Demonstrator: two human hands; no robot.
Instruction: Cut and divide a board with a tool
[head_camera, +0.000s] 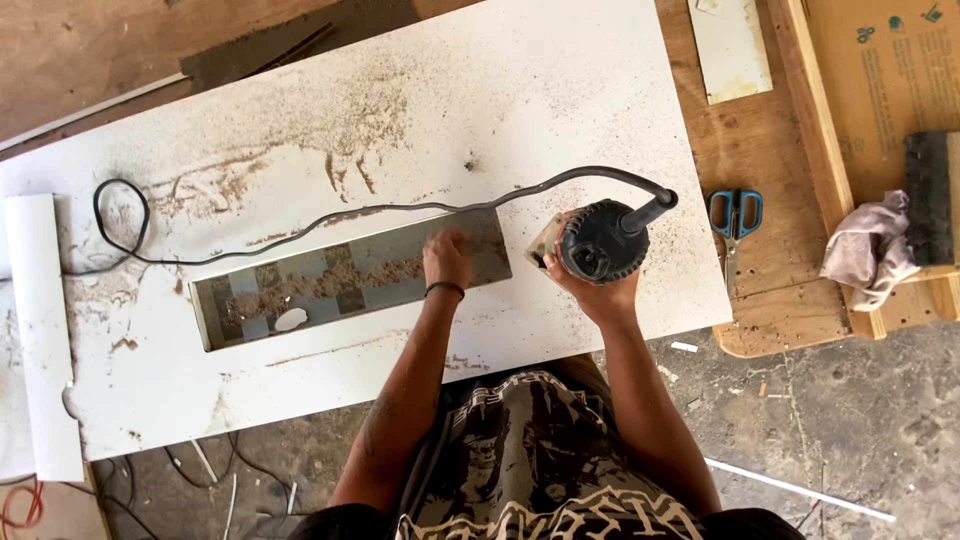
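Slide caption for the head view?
Right hand grips router on dusty white board; left hand rests in the cutout.

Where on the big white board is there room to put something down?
The white board is bare at the far right, past the black cord, and near its front edge, left of the left hand. It is crowded around the slot and the router in the right hand.
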